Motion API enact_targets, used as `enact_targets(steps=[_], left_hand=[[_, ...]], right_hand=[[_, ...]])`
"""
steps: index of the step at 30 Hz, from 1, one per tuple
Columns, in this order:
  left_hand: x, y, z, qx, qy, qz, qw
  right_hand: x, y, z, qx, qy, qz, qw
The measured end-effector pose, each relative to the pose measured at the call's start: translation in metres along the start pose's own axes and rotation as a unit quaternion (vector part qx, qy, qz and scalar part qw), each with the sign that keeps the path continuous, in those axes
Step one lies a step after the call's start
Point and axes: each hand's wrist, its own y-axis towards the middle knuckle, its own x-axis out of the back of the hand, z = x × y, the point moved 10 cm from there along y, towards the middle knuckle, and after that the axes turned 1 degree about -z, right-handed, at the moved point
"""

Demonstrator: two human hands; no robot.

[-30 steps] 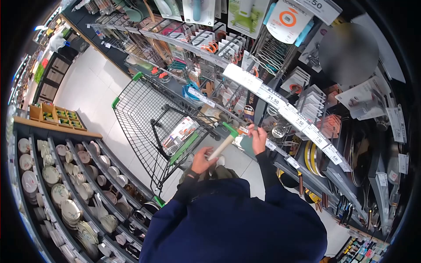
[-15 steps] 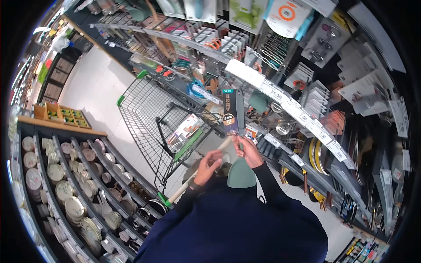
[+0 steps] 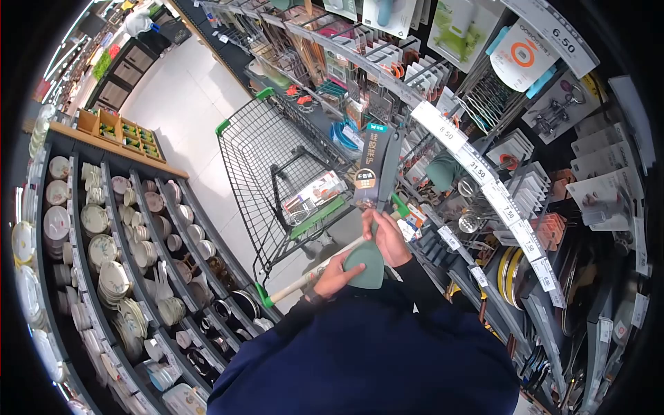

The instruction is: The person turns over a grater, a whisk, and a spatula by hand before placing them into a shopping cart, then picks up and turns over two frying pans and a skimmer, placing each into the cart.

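A green silicone spatula (image 3: 368,266) is held in front of my chest, its wide blade toward me and its grey handle pointing away. My right hand (image 3: 389,237) is closed around the neck, just above the blade. From the left, my left hand (image 3: 335,275) pinches the blade's side, with the thumb lying on its face; the other fingers are partly hidden beneath. A dark printed card (image 3: 371,162) with a teal top is attached along the handle.
A wire shopping cart (image 3: 250,176) with green corners stands ahead, packaged goods (image 3: 319,197) inside it. Shelves of bowls and plates (image 3: 104,250) line the left. On the right, a rack of hanging utensils bears price tags (image 3: 477,164). A person (image 3: 142,28) is far off.
My left hand, earlier apart from the spatula, has come onto its blade. The blade has turned and risen slightly. The view has shifted, so the cart and shelves appear farther right.
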Motion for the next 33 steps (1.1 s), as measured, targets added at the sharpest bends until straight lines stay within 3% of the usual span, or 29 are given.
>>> enact_targets(steps=[3, 5, 7, 9, 11, 13, 16, 19, 21, 24, 29, 33], left_hand=[[0.001, -0.005, -0.009, -0.071, -0.046, -0.07, 0.994], [0.005, -0.007, -0.016, -0.079, -0.053, -0.092, 0.991], [0.014, -0.005, -0.02, -0.088, -0.063, -0.118, 0.987], [0.034, -0.001, -0.027, -0.108, -0.023, -0.182, 0.977], [0.047, -0.002, -0.043, -0.136, 0.031, -0.24, 0.961], [0.057, 0.003, -0.045, -0.164, 0.052, -0.264, 0.949], [0.067, 0.008, -0.053, -0.184, 0.092, -0.303, 0.931], [0.071, 0.008, -0.07, -0.201, 0.096, -0.319, 0.921], [0.069, 0.011, -0.069, -0.192, 0.086, -0.321, 0.923], [0.065, 0.018, -0.064, -0.196, 0.048, -0.313, 0.928], [0.062, 0.017, -0.065, -0.194, 0.029, -0.314, 0.929], [0.058, 0.015, -0.059, -0.188, -0.062, -0.296, 0.934]], right_hand=[[-0.013, 0.002, 0.001, -0.016, -0.087, 0.017, 0.996], [-0.015, 0.003, -0.009, -0.046, -0.133, 0.058, 0.988], [-0.027, 0.004, -0.013, -0.025, -0.264, 0.099, 0.959], [-0.024, 0.004, -0.03, -0.028, -0.277, 0.118, 0.953], [-0.01, 0.001, -0.043, -0.058, -0.199, 0.043, 0.977], [-0.011, -0.004, -0.041, -0.08, -0.205, 0.017, 0.975], [-0.005, -0.005, -0.028, -0.008, -0.257, -0.027, 0.966], [0.005, -0.011, -0.03, -0.019, -0.251, -0.05, 0.967], [0.015, -0.02, -0.047, -0.117, -0.273, -0.018, 0.955], [0.018, -0.021, -0.044, -0.08, -0.246, -0.047, 0.965], [0.016, -0.02, -0.037, -0.077, -0.265, -0.041, 0.96], [0.014, -0.018, -0.034, -0.069, -0.285, -0.017, 0.956]])
